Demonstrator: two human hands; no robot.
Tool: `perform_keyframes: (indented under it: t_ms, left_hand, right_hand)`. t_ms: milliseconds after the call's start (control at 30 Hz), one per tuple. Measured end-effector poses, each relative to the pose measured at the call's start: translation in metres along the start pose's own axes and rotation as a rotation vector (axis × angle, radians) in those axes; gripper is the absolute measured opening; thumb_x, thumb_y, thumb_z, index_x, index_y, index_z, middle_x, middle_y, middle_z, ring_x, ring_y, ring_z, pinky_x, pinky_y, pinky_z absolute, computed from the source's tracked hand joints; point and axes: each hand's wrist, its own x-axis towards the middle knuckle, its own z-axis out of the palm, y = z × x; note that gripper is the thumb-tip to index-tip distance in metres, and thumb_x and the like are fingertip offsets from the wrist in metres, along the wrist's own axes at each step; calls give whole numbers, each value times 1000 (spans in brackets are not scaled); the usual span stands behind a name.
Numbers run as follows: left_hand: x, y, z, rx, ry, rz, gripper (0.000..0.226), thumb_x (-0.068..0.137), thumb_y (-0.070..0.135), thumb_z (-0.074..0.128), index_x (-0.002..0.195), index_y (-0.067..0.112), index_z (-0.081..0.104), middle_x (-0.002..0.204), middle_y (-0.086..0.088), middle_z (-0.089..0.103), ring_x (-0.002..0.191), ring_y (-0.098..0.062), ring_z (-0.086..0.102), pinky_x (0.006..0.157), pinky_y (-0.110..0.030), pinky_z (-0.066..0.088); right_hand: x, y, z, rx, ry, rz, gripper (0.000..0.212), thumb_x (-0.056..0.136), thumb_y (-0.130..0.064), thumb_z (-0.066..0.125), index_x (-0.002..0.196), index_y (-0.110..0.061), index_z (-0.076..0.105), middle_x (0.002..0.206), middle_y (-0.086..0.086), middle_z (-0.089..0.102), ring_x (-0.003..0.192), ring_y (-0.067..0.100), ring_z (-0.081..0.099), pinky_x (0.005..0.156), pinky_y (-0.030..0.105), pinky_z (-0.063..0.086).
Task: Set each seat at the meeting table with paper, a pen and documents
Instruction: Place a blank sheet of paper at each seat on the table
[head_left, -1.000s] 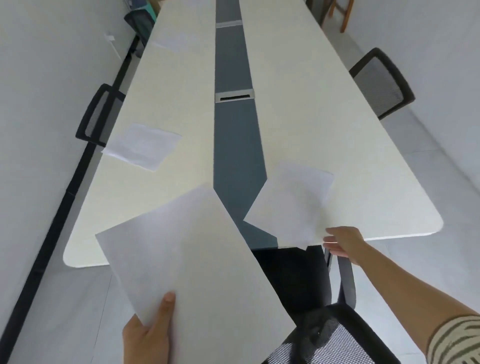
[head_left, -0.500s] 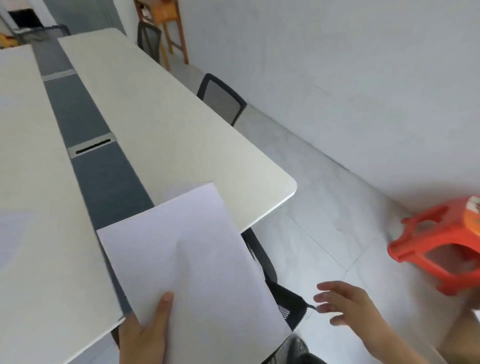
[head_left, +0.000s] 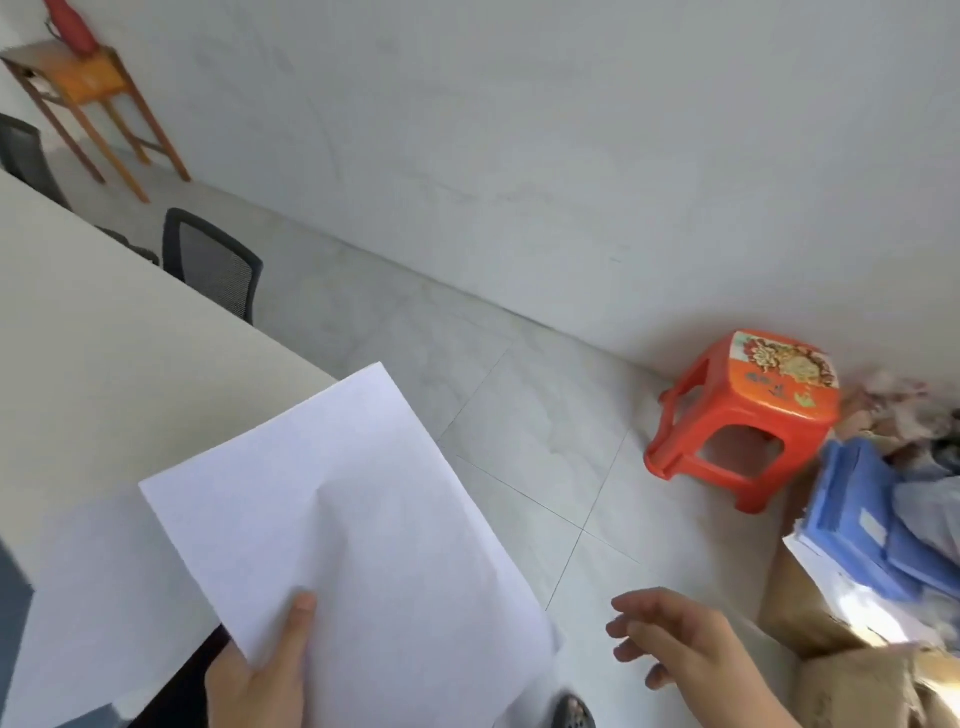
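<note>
My left hand (head_left: 260, 670) grips a stack of white paper (head_left: 353, 545) by its lower edge, thumb on top, held over the corner of the pale meeting table (head_left: 104, 364). A single white sheet (head_left: 93, 597) lies on the table near its end, partly under the held stack. My right hand (head_left: 675, 639) hovers over the floor at the lower right with fingers spread and nothing in it. To its right, blue document folders (head_left: 862, 525) lie in a pile on a cardboard box (head_left: 810, 613).
A black mesh chair (head_left: 213, 265) stands at the table's right side. An orange plastic stool (head_left: 743, 415) sits by the wall. A wooden side table (head_left: 88, 88) stands in the far corner. Grey tiled floor lies between table and wall.
My view has swung right, away from the table toward the stool and the folder pile. My right hand let go of the sheet on the table and moved right, open.
</note>
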Motion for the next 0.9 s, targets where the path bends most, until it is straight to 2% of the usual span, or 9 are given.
perform_keyframes:
  t_ms: [167,267,467,600,667,733,767,833,900]
  left_hand:
    - [-4,31,52,8,61,22,46,79,22,76,114,-5,64,117,-23,65,111,-35,59,101,-45,41]
    - [12,47,67,-6,132,10,61,76,27,78,124,-4,58,128,-23,60,121,-36,54,108,-47,37]
    - [51,74,104,-83,224,-89,43,80,28,75,100,-9,65,105,-29,65,89,-29,57,85,-41,43]
    - [84,96,144,-129,287,-124,49,81,23,75,108,-15,62,113,-33,63,102,-40,61,89,-42,46]
    - [105,114,162,-131,296,-139,43,82,19,74,103,-17,62,114,-35,62,97,-38,61,72,-21,50]
    - [126,139,179,-152,287,-116,33,82,17,73,92,-12,61,110,-33,63,88,-32,57,49,-6,43]
    - [138,151,187,-172,274,-98,31,83,16,72,94,-10,62,112,-32,62,91,-33,58,57,-8,45]
    - [162,173,199,-174,250,-72,38,85,17,70,108,-11,62,119,-31,61,105,-36,58,82,-30,43]
    - [182,193,209,-172,234,-41,41,86,17,69,115,-10,61,121,-29,61,105,-33,58,85,-35,37]
  right_hand:
    - [37,-18,-66,-24,20,-21,27,87,14,53,90,-7,71,79,8,77,69,24,73,51,30,50]
    - [64,-32,-78,-37,2,-3,27,85,15,54,89,-5,72,78,8,77,68,24,73,51,29,48]
    - [137,-79,-76,-66,-60,-26,26,84,15,57,88,-6,72,77,7,77,68,23,74,59,32,48]
    - [196,-121,-74,-55,-77,-53,27,85,16,55,88,-4,72,79,11,77,71,29,74,56,36,48]
    - [225,-149,-74,-43,-75,-62,27,85,17,54,88,-4,71,78,11,77,70,30,74,50,33,49]
    - [251,-180,-74,-3,-63,-81,29,86,20,53,88,-4,70,74,10,77,65,30,73,44,28,48]
    - [264,-195,-72,13,-58,-92,30,85,20,53,87,-4,69,73,11,76,63,28,73,42,27,48]
    - [289,-219,-69,-12,-67,-128,27,86,19,54,87,-3,70,75,12,76,62,24,73,44,27,49]
    - [313,-238,-63,-15,-79,-134,25,86,17,55,88,-2,71,77,12,76,63,22,73,47,28,49]
